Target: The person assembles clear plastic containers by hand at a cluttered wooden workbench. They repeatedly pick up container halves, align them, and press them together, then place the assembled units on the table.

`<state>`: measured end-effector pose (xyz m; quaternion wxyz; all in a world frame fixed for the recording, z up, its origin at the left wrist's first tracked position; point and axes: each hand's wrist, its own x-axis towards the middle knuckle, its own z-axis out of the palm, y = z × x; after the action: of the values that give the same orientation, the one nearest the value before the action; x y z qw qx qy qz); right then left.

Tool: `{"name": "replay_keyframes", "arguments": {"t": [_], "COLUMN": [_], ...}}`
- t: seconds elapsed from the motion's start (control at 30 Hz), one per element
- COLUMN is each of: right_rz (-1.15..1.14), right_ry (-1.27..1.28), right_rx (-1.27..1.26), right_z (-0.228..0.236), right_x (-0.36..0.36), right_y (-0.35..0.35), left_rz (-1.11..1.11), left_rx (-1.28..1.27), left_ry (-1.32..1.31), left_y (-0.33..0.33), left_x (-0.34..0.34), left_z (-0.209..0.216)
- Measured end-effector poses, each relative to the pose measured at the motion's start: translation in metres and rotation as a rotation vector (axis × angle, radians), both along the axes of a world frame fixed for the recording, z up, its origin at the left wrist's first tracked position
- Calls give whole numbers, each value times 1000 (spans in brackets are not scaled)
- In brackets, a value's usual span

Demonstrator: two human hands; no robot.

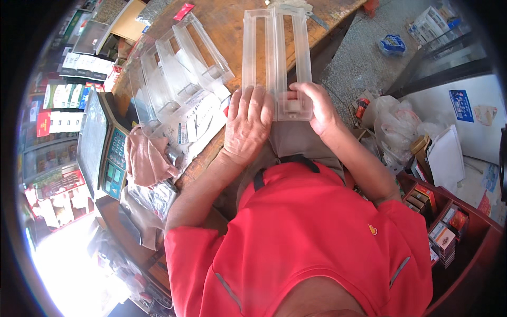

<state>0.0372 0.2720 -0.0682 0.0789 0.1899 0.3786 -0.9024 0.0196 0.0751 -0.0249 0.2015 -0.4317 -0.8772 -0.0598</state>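
Two long, narrow clear plastic trays [281, 53] lie side by side at the table's near edge, their ends toward me. My left hand [248, 121] rests palm down over the near end of the left tray, its fingers stretched out and hiding that end. My right hand [319, 108] grips the right tray near its closer end, with fingers bent across the top. Left of them, several similar clear plastic trays [182, 66] sit in a slanted group on the table.
Beside the trays lie papers [203, 119] and a pinkish cloth [148, 158]. A weighing scale [100, 142] stands farther left. On the right are plastic bags [396, 124] and a red-brown drawer [470, 264] with small boxes. A blue package [392, 45] lies on the floor.
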Motion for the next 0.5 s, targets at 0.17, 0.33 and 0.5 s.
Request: {"name": "replay_keyframes", "arguments": {"t": [0.17, 0.33, 0.5], "right_rz": [-19, -7, -20], "right_ry": [-45, -81, -43], "right_rx": [29, 7, 63], "right_z": [7, 17, 6], "right_x": [-3, -6, -8], "right_y": [-3, -1, 0], "left_rz": [-69, -123, -217], "left_rx": [55, -50, -145], "left_ry": [285, 67, -208], "left_y": [-7, -5, 3], "left_x": [-16, -19, -24], "left_z": [-20, 2, 46]}}
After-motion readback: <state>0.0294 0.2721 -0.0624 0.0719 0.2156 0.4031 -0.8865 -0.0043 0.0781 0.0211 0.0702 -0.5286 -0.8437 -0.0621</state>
